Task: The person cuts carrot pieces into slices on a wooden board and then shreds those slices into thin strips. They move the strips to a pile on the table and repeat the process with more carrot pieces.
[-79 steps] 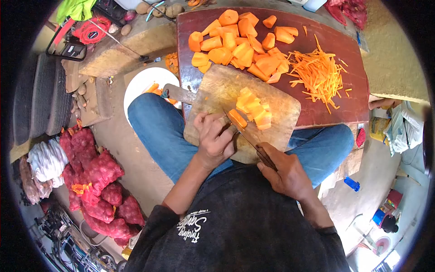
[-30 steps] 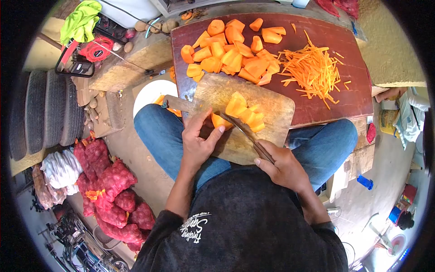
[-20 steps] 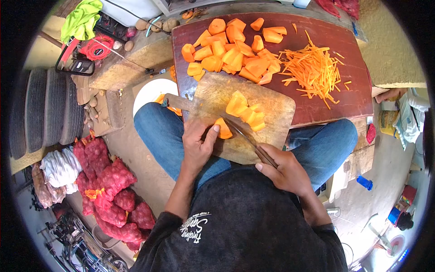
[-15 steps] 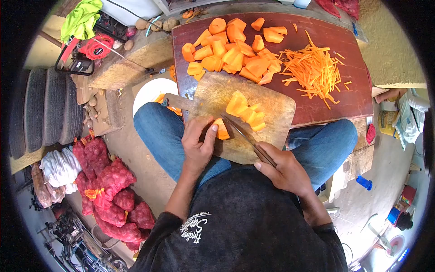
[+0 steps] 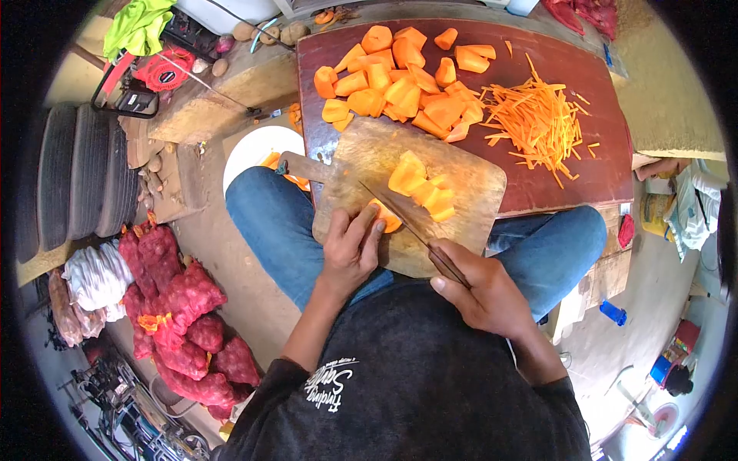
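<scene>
A wooden cutting board [image 5: 354,150] with a handle lies across my lap against the table edge. My left hand [image 5: 350,247] is closed on an orange carrot piece [image 5: 390,220], pinning it to the board with the fingertips. In my right hand [image 5: 488,288] is a knife [image 5: 411,228], gripped by its dark handle; the blade slants forward and left, its edge right at the carrot piece. Several thick carrot slices [image 5: 421,184] rest on the board beyond the blade.
On the red-brown table [image 5: 492,180] sit a heap of carrot chunks [image 5: 403,92] and a pile of thin carrot sticks [image 5: 538,127]. A white bucket [image 5: 250,150] with carrot pieces stands by my left knee. Red mesh sacks [image 5: 184,323] and tyres [image 5: 84,177] are at left.
The knife has shifted forward and left, so its blade now overlaps the held carrot piece. My left hand has moved slightly right with the piece. The view has shifted a little.
</scene>
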`<state>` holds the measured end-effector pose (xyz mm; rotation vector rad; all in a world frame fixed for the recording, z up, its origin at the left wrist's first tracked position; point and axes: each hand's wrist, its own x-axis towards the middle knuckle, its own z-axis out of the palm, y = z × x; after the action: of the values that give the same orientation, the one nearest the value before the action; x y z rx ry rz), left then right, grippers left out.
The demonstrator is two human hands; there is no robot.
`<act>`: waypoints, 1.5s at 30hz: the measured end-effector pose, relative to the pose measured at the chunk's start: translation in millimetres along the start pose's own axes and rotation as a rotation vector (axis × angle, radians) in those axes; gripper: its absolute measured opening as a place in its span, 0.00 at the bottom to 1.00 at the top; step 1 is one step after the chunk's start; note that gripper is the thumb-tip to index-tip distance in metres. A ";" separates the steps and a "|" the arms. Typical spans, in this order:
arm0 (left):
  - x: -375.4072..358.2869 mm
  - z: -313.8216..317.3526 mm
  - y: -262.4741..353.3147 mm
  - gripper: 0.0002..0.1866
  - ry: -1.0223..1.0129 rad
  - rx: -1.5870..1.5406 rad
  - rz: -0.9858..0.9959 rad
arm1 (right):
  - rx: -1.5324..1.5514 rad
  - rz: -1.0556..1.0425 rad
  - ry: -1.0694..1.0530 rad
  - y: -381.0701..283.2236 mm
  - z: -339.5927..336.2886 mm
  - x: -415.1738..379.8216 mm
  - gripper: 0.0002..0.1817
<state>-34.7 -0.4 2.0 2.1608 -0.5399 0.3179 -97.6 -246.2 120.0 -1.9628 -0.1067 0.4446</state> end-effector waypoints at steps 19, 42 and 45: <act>9.6 6.3 -13.3 0.33 -0.165 0.055 0.084 | 0.049 0.033 0.042 38.0 -2.8 5.0 0.25; 14.3 4.5 -3.7 0.25 -0.130 0.140 0.209 | -0.140 0.085 -0.043 14.4 7.5 -6.7 0.21; 10.1 3.9 -7.0 0.25 -0.140 0.117 0.195 | -0.154 0.106 -0.063 18.9 9.2 2.2 0.22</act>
<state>-22.4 -2.5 -1.1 2.2591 -0.8332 0.3124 -101.3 -245.7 99.2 -2.1130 -0.0787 0.5828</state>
